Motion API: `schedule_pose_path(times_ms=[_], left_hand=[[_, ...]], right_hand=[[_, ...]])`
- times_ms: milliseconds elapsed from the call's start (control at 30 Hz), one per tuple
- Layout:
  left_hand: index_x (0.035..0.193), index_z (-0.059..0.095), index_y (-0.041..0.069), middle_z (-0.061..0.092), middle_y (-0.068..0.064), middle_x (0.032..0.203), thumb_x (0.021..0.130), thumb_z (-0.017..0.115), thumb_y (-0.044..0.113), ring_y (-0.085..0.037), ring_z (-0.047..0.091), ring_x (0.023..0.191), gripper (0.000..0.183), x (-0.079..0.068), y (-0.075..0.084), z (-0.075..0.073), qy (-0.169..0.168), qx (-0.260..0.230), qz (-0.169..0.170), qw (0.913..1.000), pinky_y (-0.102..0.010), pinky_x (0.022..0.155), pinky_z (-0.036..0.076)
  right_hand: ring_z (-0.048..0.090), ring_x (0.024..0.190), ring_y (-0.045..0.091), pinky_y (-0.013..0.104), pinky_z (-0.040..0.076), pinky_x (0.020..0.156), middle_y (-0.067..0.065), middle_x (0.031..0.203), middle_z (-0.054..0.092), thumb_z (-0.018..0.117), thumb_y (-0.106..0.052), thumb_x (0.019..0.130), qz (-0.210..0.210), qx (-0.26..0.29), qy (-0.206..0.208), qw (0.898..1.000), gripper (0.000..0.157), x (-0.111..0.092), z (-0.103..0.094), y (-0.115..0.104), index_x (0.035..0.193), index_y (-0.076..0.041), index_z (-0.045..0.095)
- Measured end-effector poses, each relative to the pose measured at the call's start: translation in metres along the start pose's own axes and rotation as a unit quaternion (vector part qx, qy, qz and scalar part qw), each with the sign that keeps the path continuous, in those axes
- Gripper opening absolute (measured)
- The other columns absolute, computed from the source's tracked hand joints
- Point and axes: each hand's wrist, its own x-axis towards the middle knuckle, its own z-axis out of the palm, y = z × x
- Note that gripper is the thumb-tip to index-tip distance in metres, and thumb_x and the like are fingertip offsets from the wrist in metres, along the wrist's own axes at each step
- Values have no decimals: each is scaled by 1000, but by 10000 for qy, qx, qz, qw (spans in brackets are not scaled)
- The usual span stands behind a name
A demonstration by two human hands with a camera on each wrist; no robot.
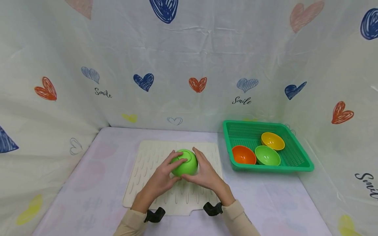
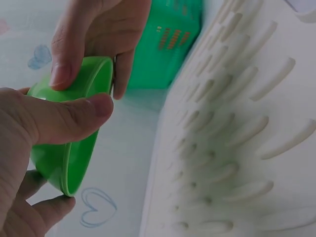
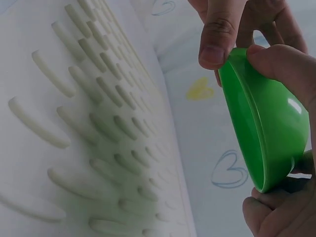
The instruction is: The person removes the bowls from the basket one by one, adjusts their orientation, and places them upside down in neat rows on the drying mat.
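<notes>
A bright green bowl (image 1: 185, 165) is held upside down over the cream ridged drying mat (image 1: 177, 200), its foot ring facing up. My left hand (image 1: 161, 176) grips it from the left, thumb at the rim and fingers over the base. From the other side my right hand (image 1: 206, 174) holds the same bowl, thumb near the left thumb. Both wrist views show the bowl (image 2: 74, 123) with its rim (image 3: 247, 113) toward the mat and a gap between the two. Soft green tint falls on the ridges beneath.
To the right of the mat stands a green plastic basket (image 1: 295, 167). Inside it are an orange bowl (image 1: 243, 154), a light green bowl (image 1: 267, 155) and a yellow bowl (image 1: 273, 141), all facing up. A heart-printed curtain (image 1: 177, 59) hangs behind the table (image 1: 88, 183).
</notes>
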Motion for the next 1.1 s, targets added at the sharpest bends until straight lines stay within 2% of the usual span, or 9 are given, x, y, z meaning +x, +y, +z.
schedule_pose_path(times_ms=[200, 300, 433, 533, 633, 733, 833, 900, 1100], left_hand=[[136, 65, 14, 49, -9, 153, 70, 91, -4, -49, 38, 147, 73, -1, 1, -2, -138, -15, 82, 9999, -41, 104, 55], [146, 58, 13, 42, -12, 160, 71, 90, -3, -49, 34, 149, 83, -2, 0, -5, -325, -149, 38, 9994, -42, 105, 54], [160, 38, 13, 26, -17, 169, 76, 87, -2, -44, 29, 153, 98, -3, -4, -10, -655, -565, -293, 9958, -47, 109, 50], [163, 29, 10, 25, -19, 169, 78, 86, 2, -38, 32, 153, 103, -5, -9, -15, -713, -827, -647, 9919, -50, 113, 45], [162, 29, 4, 35, -19, 164, 79, 86, 5, -34, 41, 148, 100, -9, -14, -17, -674, -911, -882, 9896, -50, 113, 45], [159, 33, -1, 41, -20, 160, 80, 85, 7, -35, 45, 145, 95, -12, -18, -19, -659, -976, -980, 9882, -49, 112, 45], [157, 36, -3, 40, -23, 160, 80, 85, 6, -37, 45, 144, 92, -15, -21, -20, -691, -1002, -1029, 9872, -49, 112, 45], [157, 37, -3, 40, -23, 159, 80, 84, 5, -37, 45, 144, 91, -17, -23, -21, -733, -1022, -1095, 9860, -49, 112, 45], [157, 37, -3, 39, -23, 160, 80, 83, 4, -37, 43, 146, 90, -23, -33, -24, -887, -927, -1278, 9835, -49, 114, 42]], right_hand=[[56, 134, 28, 47, 54, 105, 14, 159, 44, 85, -48, 81, -215, 50, 2, 9998, 103, 0, -1, 2, 159, -4, 35], [59, 130, 24, 44, 55, 104, 12, 156, 48, 86, -48, 80, -252, 82, 36, 9996, 101, -1, -1, 3, 158, -5, 38], [60, 130, 24, 45, 55, 104, 12, 154, 49, 88, -44, 79, -334, 197, 63, 9992, 100, -2, -1, 3, 157, -4, 39], [57, 134, 26, 46, 53, 107, 14, 155, 48, 89, -41, 80, -390, 345, 45, 9986, 100, -2, 0, 4, 157, -3, 38], [56, 136, 27, 48, 52, 109, 14, 156, 48, 89, -38, 80, -462, 506, 71, 9976, 99, -3, 4, 6, 157, -3, 38], [54, 138, 27, 49, 51, 109, 14, 158, 46, 88, -39, 81, -553, 471, 87, 9973, 100, -3, 8, 7, 158, -2, 36], [50, 142, 30, 51, 50, 111, 17, 160, 43, 85, -39, 85, -693, 257, -36, 9973, 100, -3, 13, 8, 160, 0, 32], [47, 145, 33, 54, 47, 113, 20, 161, 41, 82, -33, 87, -804, 169, -188, 9964, 97, -3, 15, 8, 160, 2, 30], [47, 145, 34, 53, 43, 116, 22, 160, 42, 78, -19, 84, -898, 6, -562, 9944, 91, 5, 21, 10, 158, 5, 31]])
